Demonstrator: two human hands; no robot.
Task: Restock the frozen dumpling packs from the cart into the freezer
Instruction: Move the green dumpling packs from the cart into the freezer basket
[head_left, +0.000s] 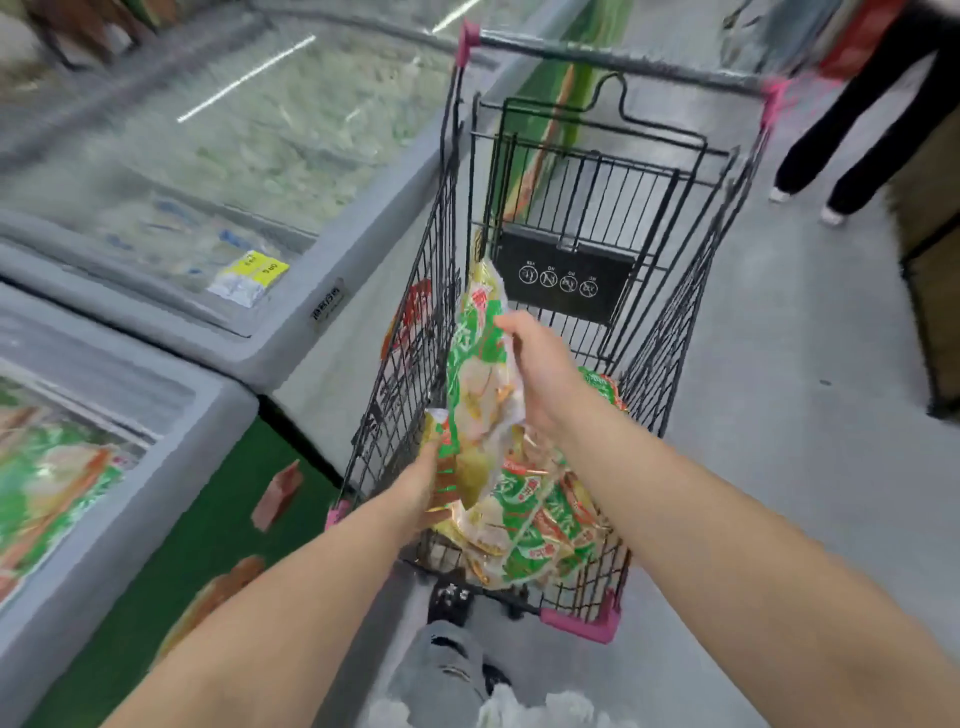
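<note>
Head view: a dumpling pack (480, 384) stands on end in the middle of the frame, lifted above the heap of packs (540, 525) that fills the near end of the cart (670, 332); the right hand (540, 374) grips its upper right edge, fingers (506, 322) clenched on the plastic; the left hand (415, 488) holds the lower corner, its fingers (431, 457) closed on the pack's bottom end, though part of that grip is hidden behind the pack.

The step in hand looks like carrying this one pack out of the cart and over to the left; the nearest freezer (171, 441) lies at the lower left of the frame, with matching green packs (47, 483) already inside it; the blur leaves it unclear whether its glass lid is slid open.

To do it well, lift the pack above the cart's left wire wall before swinging it across, since the lower corner sits close to that wall; keep both grips until the pack is over the opening; check the lid first and free one hand for it if needed; lay the pack flat on the ones of the same kind, not on end.

A second freezer (363, 218) runs along the upper left; another person's legs (857, 140) stand at the upper right, well apart from the cart.
</note>
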